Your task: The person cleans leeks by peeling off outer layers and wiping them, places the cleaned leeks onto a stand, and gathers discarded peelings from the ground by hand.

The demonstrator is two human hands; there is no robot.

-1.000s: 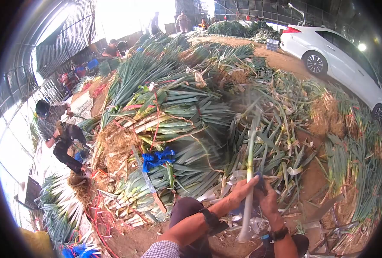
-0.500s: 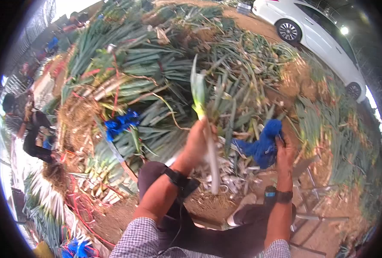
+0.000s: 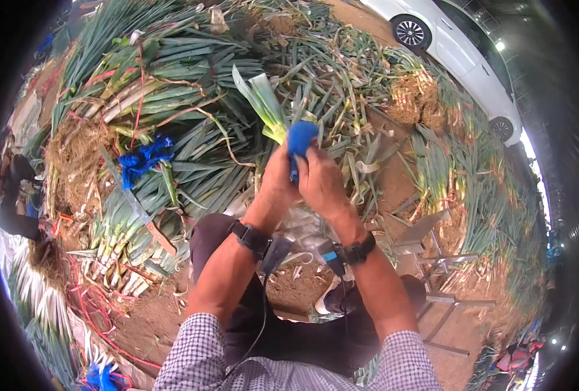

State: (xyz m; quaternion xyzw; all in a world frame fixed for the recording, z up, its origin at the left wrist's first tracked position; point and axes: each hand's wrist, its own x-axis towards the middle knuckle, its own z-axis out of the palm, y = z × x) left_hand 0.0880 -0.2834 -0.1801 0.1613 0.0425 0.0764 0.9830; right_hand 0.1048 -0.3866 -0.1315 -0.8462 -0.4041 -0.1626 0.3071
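Note:
A single leek [image 3: 268,107], its cut green leaves pointing up and left, is gripped in my left hand [image 3: 279,171] near the middle of the view. My right hand [image 3: 320,177] pinches a balled blue cloth [image 3: 302,138] against the leek's upper part, just beside my left hand. The leek's lower white part is hidden behind my hands. Large piles of leeks [image 3: 198,55] lie beyond both hands. To the left, a long knife [image 3: 139,212] with a wooden handle rests on leeks, below another blue cloth [image 3: 144,159].
At the top right stands a white car [image 3: 459,49]. A metal frame [image 3: 442,303] is on the ground right of my knees. Red string [image 3: 94,316] and white-stemmed leeks [image 3: 45,293] lie at the lower left. Part of another person [image 3: 17,199] shows at the left edge.
Half a second ago my hands were apart; now my right hand has brought the blue cloth up to the leek in my left hand. The view has shifted downward and to the right.

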